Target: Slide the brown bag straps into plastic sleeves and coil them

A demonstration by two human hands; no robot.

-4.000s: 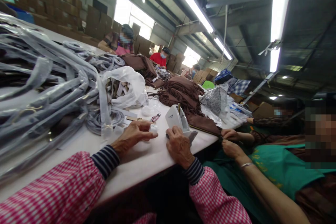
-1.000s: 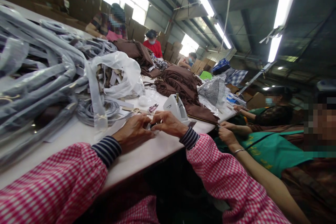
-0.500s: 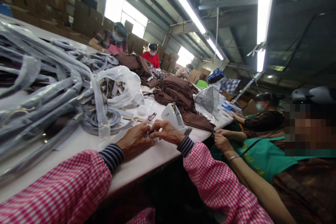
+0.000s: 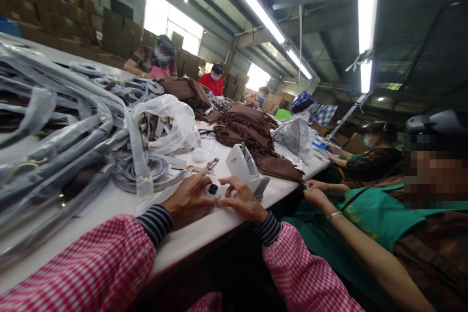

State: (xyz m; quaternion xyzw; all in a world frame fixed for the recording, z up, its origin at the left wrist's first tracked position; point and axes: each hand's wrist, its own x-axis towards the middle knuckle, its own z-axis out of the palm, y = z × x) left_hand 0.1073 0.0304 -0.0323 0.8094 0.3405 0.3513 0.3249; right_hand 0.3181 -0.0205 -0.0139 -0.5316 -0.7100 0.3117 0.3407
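Observation:
Near the table's front edge, my left hand (image 4: 192,197) is closed around a small white bottle (image 4: 212,197) with a round black top. My right hand (image 4: 243,197) is just to the right of it, thumb and fingers curved apart with nothing visible between them. Its fingertips are close to the bottle; whether they touch it I cannot tell. Behind my right hand stands a white desktop device (image 4: 239,163) like a tape dispenser. Small thread snips (image 4: 212,164) and a strap with a gold ring (image 4: 189,168) lie just beyond my left hand.
Plastic-wrapped straps (image 4: 73,122) are heaped at left, by a white plastic bag (image 4: 175,122) of small pieces. Brown fringed bags (image 4: 248,126) are piled mid-table. At right, close to my arm, a co-worker in a green apron (image 4: 365,214) handles a brown piece. Other people work farther back.
My right hand has drawn back slightly to the right and its fingers have spread. The bottle's black top, hidden before, now shows beside my left hand.

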